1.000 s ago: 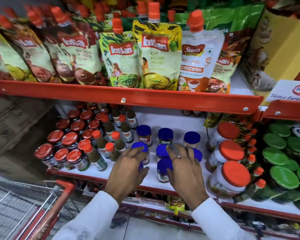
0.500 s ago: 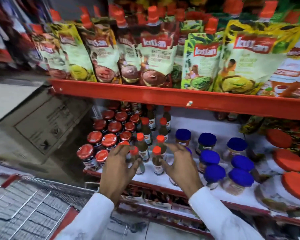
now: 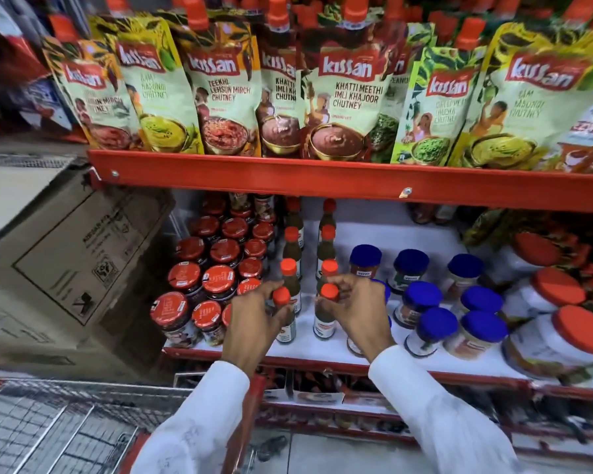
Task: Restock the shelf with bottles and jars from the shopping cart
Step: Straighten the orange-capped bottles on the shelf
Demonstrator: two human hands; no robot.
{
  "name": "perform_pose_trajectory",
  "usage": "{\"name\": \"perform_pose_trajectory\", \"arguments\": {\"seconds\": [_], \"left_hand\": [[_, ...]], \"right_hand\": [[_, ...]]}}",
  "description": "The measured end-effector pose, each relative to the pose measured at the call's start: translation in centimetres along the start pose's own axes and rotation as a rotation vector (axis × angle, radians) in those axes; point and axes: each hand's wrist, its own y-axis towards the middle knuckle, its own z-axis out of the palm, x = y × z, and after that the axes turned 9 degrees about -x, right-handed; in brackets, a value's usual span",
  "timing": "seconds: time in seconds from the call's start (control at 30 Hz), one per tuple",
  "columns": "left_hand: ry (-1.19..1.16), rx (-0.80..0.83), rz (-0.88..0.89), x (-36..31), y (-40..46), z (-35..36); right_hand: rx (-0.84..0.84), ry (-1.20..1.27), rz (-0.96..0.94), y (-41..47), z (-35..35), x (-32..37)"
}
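Two rows of small green sauce bottles with orange caps stand on the white shelf [image 3: 339, 350]. My left hand [image 3: 254, 319] is closed around the front bottle of the left row [image 3: 286, 323]. My right hand [image 3: 356, 309] grips the front bottle of the right row [image 3: 324, 319] near its cap. Both bottles stand upright at the shelf's front edge. The wire shopping cart [image 3: 59, 429] with red trim is at the lower left, and its contents are not visible.
Red-lidded jars [image 3: 199, 285] crowd the shelf left of the bottles. Blue-lidded jars [image 3: 435, 302] stand to the right, and larger orange-lidded jars [image 3: 562, 319] farther right. Chutney pouches [image 3: 343, 97] fill the upper red shelf [image 3: 322, 181]. A cardboard box [image 3: 65, 261] leans at the left.
The view has shifted left. My hands left the blue-lidded jars and moved left to the orange-capped bottles, and each has closed on a front bottle.
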Motion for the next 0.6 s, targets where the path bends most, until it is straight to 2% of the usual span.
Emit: {"name": "perform_pose_trajectory", "arguments": {"seconds": [0.6], "left_hand": [[-0.052,-0.02,0.03,-1.2,-0.1,0.0]], "right_hand": [[0.002,-0.054,-0.071,-1.4,-1.0,-0.2]]}}
